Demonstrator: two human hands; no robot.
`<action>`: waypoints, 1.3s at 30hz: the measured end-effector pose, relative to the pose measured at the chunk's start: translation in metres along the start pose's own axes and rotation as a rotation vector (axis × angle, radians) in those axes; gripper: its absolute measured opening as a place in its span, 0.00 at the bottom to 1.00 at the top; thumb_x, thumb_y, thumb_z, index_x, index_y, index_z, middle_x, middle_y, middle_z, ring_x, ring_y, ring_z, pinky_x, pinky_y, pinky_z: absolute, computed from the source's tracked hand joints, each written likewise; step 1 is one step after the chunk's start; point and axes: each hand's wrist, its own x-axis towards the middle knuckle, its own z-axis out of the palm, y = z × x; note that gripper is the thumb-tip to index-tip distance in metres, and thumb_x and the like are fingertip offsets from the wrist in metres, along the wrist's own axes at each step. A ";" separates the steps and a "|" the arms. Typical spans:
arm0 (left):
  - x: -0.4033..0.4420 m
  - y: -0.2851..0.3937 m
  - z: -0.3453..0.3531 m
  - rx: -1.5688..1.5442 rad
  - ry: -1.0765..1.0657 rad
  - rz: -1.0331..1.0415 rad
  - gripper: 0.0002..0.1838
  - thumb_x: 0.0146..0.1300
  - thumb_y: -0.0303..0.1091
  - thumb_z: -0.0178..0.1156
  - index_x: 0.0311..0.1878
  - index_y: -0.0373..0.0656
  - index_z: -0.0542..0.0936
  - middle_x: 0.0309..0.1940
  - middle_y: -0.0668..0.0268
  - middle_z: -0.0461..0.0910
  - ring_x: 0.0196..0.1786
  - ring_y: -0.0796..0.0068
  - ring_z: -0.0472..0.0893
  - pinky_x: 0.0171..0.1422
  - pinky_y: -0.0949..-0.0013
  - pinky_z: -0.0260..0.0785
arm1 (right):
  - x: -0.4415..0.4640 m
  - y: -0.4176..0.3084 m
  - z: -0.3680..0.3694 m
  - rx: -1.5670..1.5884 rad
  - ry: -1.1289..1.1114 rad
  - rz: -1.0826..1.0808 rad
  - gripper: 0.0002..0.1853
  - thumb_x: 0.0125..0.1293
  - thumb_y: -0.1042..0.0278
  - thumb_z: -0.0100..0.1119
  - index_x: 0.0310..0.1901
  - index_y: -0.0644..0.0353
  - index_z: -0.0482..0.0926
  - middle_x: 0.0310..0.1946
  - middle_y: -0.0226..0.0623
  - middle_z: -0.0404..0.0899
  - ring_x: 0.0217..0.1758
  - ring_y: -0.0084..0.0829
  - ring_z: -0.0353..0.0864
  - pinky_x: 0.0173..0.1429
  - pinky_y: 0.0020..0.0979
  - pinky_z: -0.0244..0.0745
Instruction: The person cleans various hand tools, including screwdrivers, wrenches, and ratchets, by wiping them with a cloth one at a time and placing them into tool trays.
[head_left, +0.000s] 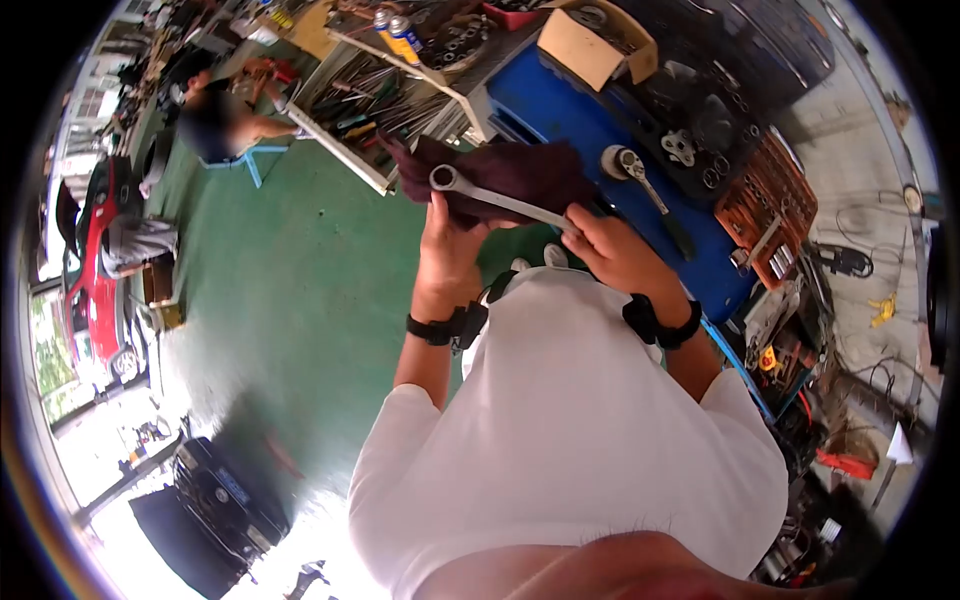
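A steel ring-ended wrench (pixel 500 199) stretches between my two hands, its round end up at the left. Under and behind it hangs a dark maroon cloth (pixel 530 168). My left hand (pixel 447 240) is closed on the cloth, with its thumb up by the wrench's ring end; some of its fingers are hidden. At the other end, my right hand (pixel 612 245) pinches the wrench's shank. A ratchet wrench (pixel 640 185) with a dark handle lies to the right on the blue bench top (pixel 540 95).
An orange-brown socket tray (pixel 770 205), a cardboard box (pixel 598 45) and dark greasy parts sit on the bench. An open drawer (pixel 385 110) of tools juts out ahead. A seated person (pixel 215 115) and a red car (pixel 95 260) are at the left.
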 end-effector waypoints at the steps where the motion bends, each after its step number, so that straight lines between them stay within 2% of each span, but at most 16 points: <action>1: -0.004 0.001 -0.001 0.002 0.017 0.020 0.29 0.79 0.52 0.42 0.67 0.34 0.62 0.63 0.51 0.71 0.60 0.53 0.77 0.63 0.46 0.73 | 0.002 -0.001 0.003 0.001 -0.022 -0.014 0.07 0.73 0.68 0.52 0.44 0.60 0.66 0.25 0.49 0.72 0.29 0.54 0.71 0.33 0.39 0.67; 3: -0.012 0.006 -0.002 0.380 0.084 0.175 0.28 0.76 0.47 0.46 0.70 0.38 0.63 0.66 0.54 0.70 0.67 0.54 0.71 0.70 0.45 0.66 | 0.006 0.001 0.009 0.155 -0.069 -0.033 0.06 0.76 0.68 0.49 0.43 0.59 0.66 0.25 0.38 0.66 0.27 0.27 0.65 0.34 0.30 0.62; 4: -0.014 0.010 0.000 0.508 0.113 0.225 0.28 0.75 0.46 0.47 0.71 0.39 0.63 0.67 0.55 0.70 0.69 0.54 0.70 0.72 0.45 0.63 | 0.008 0.008 0.014 0.157 -0.075 -0.043 0.06 0.76 0.68 0.49 0.43 0.59 0.66 0.25 0.38 0.66 0.27 0.27 0.65 0.34 0.30 0.62; 6: -0.014 0.027 0.006 -0.081 -0.054 0.151 0.28 0.63 0.32 0.55 0.65 0.31 0.64 0.60 0.50 0.73 0.58 0.50 0.78 0.58 0.48 0.77 | 0.013 0.023 0.017 0.286 -0.136 -0.061 0.07 0.77 0.66 0.48 0.49 0.59 0.68 0.25 0.37 0.67 0.27 0.25 0.64 0.34 0.29 0.61; 7: -0.016 0.035 0.005 0.042 -0.021 0.174 0.31 0.51 0.24 0.54 0.63 0.30 0.67 0.56 0.49 0.76 0.54 0.52 0.80 0.57 0.56 0.77 | 0.012 0.027 0.013 0.286 -0.138 -0.064 0.07 0.77 0.66 0.48 0.49 0.59 0.68 0.25 0.37 0.67 0.27 0.25 0.64 0.34 0.29 0.61; 9: -0.020 0.046 0.003 0.285 -0.052 0.214 0.29 0.50 0.22 0.52 0.61 0.29 0.69 0.55 0.50 0.77 0.53 0.54 0.81 0.55 0.59 0.77 | 0.015 0.027 0.003 0.248 -0.263 0.053 0.12 0.79 0.63 0.46 0.56 0.59 0.68 0.27 0.38 0.77 0.27 0.30 0.77 0.34 0.35 0.69; 11: -0.027 0.059 -0.001 0.742 -0.164 0.178 0.26 0.50 0.14 0.47 0.56 0.32 0.74 0.51 0.57 0.79 0.48 0.61 0.82 0.48 0.62 0.76 | 0.019 0.016 -0.006 0.156 -0.302 0.041 0.13 0.79 0.61 0.46 0.57 0.59 0.68 0.26 0.37 0.76 0.26 0.31 0.76 0.33 0.34 0.68; 12: -0.033 0.057 0.001 0.741 -0.144 0.178 0.26 0.50 0.14 0.47 0.56 0.32 0.74 0.51 0.57 0.79 0.48 0.61 0.82 0.48 0.62 0.76 | 0.019 0.010 -0.009 0.065 -0.328 0.031 0.15 0.79 0.59 0.47 0.58 0.58 0.67 0.25 0.37 0.76 0.24 0.31 0.75 0.32 0.34 0.68; 15: -0.036 0.050 0.006 1.444 0.035 0.155 0.33 0.47 0.06 0.48 0.59 0.39 0.73 0.49 0.57 0.79 0.50 0.62 0.81 0.52 0.60 0.74 | 0.022 -0.001 -0.012 -0.059 -0.257 0.011 0.13 0.76 0.59 0.51 0.53 0.58 0.73 0.20 0.41 0.76 0.23 0.42 0.78 0.30 0.40 0.68; 19: -0.039 0.051 0.018 1.727 -0.073 0.175 0.30 0.45 0.12 0.55 0.56 0.43 0.76 0.46 0.55 0.78 0.51 0.51 0.78 0.57 0.61 0.73 | 0.022 -0.032 -0.026 -0.382 -0.168 -0.105 0.09 0.73 0.60 0.54 0.45 0.56 0.76 0.21 0.43 0.78 0.27 0.49 0.80 0.29 0.47 0.70; 25: -0.049 0.027 0.035 2.164 -0.188 0.240 0.26 0.57 0.17 0.54 0.60 0.46 0.74 0.44 0.57 0.78 0.57 0.56 0.76 0.57 0.59 0.73 | 0.029 -0.045 -0.036 -0.627 -0.157 -0.246 0.07 0.70 0.64 0.56 0.45 0.54 0.77 0.20 0.43 0.79 0.26 0.47 0.81 0.29 0.44 0.72; 28: -0.052 0.029 0.034 2.191 -0.208 0.152 0.28 0.57 0.18 0.55 0.62 0.47 0.73 0.44 0.58 0.79 0.55 0.56 0.77 0.56 0.56 0.72 | 0.029 -0.039 -0.034 -0.656 -0.194 -0.268 0.08 0.69 0.64 0.57 0.45 0.55 0.77 0.21 0.43 0.80 0.27 0.47 0.81 0.29 0.44 0.73; 31: -0.058 0.042 0.037 1.968 -0.249 -0.165 0.27 0.55 0.19 0.57 0.60 0.46 0.75 0.41 0.58 0.80 0.51 0.54 0.78 0.57 0.53 0.71 | 0.023 -0.022 -0.037 -0.587 -0.228 -0.265 0.08 0.69 0.63 0.58 0.45 0.56 0.77 0.23 0.43 0.80 0.28 0.46 0.82 0.31 0.44 0.73; 33: -0.062 0.049 0.039 1.865 -0.314 0.236 0.25 0.51 0.21 0.60 0.56 0.46 0.78 0.33 0.60 0.80 0.41 0.55 0.80 0.50 0.55 0.73 | 0.025 -0.012 -0.039 -0.531 -0.186 -0.258 0.09 0.69 0.63 0.58 0.45 0.56 0.78 0.24 0.43 0.81 0.29 0.46 0.82 0.31 0.44 0.74; 37: -0.067 0.058 0.029 1.919 -0.410 0.430 0.24 0.49 0.23 0.64 0.53 0.45 0.79 0.27 0.63 0.79 0.31 0.57 0.80 0.42 0.57 0.74 | 0.018 -0.007 -0.049 -0.352 -0.182 -0.248 0.10 0.67 0.63 0.61 0.47 0.55 0.79 0.25 0.44 0.81 0.31 0.48 0.82 0.33 0.44 0.73; 39: -0.066 0.060 0.042 1.796 -0.392 0.680 0.21 0.48 0.36 0.72 0.48 0.46 0.81 0.25 0.64 0.77 0.28 0.59 0.79 0.38 0.59 0.74 | 0.022 -0.005 -0.042 -0.428 -0.207 -0.259 0.09 0.67 0.65 0.60 0.46 0.55 0.77 0.25 0.44 0.81 0.31 0.48 0.82 0.32 0.45 0.73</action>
